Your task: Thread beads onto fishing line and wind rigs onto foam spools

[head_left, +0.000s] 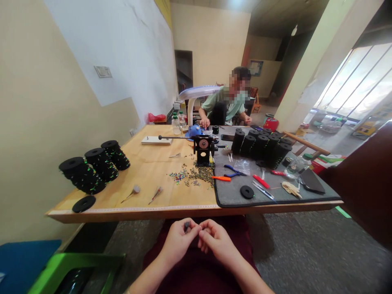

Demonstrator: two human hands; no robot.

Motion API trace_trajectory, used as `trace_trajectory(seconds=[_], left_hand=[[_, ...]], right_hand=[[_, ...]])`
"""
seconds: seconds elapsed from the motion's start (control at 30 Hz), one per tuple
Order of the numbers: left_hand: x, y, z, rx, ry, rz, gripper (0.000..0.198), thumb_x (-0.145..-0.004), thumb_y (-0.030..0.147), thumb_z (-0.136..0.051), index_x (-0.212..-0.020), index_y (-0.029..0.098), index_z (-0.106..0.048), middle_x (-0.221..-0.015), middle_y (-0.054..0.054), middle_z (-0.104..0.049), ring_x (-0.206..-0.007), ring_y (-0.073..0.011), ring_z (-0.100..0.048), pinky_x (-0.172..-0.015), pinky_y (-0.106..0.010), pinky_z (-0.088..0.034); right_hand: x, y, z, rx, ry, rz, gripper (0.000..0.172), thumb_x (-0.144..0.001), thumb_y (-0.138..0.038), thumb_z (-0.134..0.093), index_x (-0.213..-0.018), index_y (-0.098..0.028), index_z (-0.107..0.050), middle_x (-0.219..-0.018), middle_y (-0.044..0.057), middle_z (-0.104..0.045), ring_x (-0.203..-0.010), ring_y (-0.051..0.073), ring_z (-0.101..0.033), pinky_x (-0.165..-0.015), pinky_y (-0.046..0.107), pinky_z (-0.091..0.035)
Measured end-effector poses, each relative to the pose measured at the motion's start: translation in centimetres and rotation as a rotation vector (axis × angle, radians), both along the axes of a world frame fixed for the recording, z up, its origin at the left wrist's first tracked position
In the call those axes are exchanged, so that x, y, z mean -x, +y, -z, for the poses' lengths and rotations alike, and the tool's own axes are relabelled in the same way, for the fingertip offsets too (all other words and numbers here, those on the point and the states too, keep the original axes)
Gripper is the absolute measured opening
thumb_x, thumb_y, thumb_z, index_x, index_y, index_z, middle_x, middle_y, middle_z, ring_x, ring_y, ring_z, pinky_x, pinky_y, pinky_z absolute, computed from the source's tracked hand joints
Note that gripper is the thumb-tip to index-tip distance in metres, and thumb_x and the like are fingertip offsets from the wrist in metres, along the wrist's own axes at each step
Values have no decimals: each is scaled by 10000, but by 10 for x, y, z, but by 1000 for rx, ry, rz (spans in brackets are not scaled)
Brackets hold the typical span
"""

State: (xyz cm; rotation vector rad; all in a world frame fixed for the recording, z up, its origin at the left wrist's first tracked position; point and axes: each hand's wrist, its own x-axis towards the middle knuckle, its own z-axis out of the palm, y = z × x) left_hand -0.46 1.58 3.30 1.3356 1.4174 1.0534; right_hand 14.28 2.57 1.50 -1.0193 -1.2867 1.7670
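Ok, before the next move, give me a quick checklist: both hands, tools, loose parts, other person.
1. Left hand has its item: ok, a small dark item shows among the curled fingers.
2. Right hand has a grip: cannot tell; its fingertips meet the left's, contents too small to see.
3. Pliers set down: ok, lying on the grey mat.
4. Loose parts gathered in a container: not ok, scattered in front of the black machine.
5. Co-worker's hands clear of the wearer's: ok, at the far side.
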Motion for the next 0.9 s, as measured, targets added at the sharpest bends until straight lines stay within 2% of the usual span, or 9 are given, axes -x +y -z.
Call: trace_trajectory(seconds=[0.1,0.23,0.37,0.47,0.57,0.7,0.83,0.9], left_hand=[[0,1,1,-40,86,14,275,-705,385,-645,-559,153,-644,-503,-1,-587,-512,-134,-456,-513,-231,-324],[9,11,-6,-148,203,37,292,-752,420,-598,-596,176,-640,-540,-13,-619,-537,-162,-506,-534,-246,-340],[36,40,-21,-278,588,-14,244,-825,377,-507,-704,208,-634,-674,-42,-674,-649,-209,-593,-620,-280,-378],[57,66,-28,-266,934,-27,149,-825,270,-491,-823,216,-629,-833,-55,-700,-785,-221,-622,-692,-295,-396],[64,84,-32,-275,1021,-3,134,-749,230,-580,-867,207,-639,-903,-75,-700,-884,-256,-606,-764,-338,-397],[45,96,-38,-373,1033,33,195,-737,258,-613,-922,203,-638,-1009,-102,-660,-1039,-300,-517,-872,-400,-349],[9,117,-40,-443,1001,155,119,-794,218,-560,-880,208,-642,-941,-59,-661,-961,-229,-538,-860,-324,-369],[-5,132,-38,-452,991,198,123,-779,173,-566,-867,204,-646,-942,-61,-653,-962,-227,-534,-858,-318,-370]], right_hand=[[1,-1,6,-49,-124,59,259,-741,-401,-635,-727,-169,-522,-440,-75,-514,-364,57,-381,-398,175,-275],[-1,1,11,-108,-139,156,291,-710,-383,-645,-605,-194,-451,-373,-98,-426,-344,54,-325,-384,178,-227],[-7,6,13,-71,18,214,403,-661,-535,-657,-622,-212,-418,-341,-123,-354,-308,41,-247,-349,174,-157],[-11,10,17,-20,93,266,511,-585,-658,-661,-621,-219,-402,-322,-134,-322,-288,30,-194,-324,171,-107],[-14,13,23,7,126,306,559,-536,-707,-666,-620,-217,-410,-302,-136,-316,-276,26,-180,-313,168,-96],[-14,14,31,31,178,342,575,-515,-715,-679,-625,-216,-415,-278,-144,-298,-264,22,-160,-302,163,-88],[-15,14,37,53,213,349,565,-533,-697,-690,-649,-216,-419,-273,-142,-322,-249,21,-162,-284,157,-91],[-17,14,37,57,220,345,566,-534,-698,-690,-657,-216,-418,-272,-143,-325,-243,20,-171,-280,150,-100]])
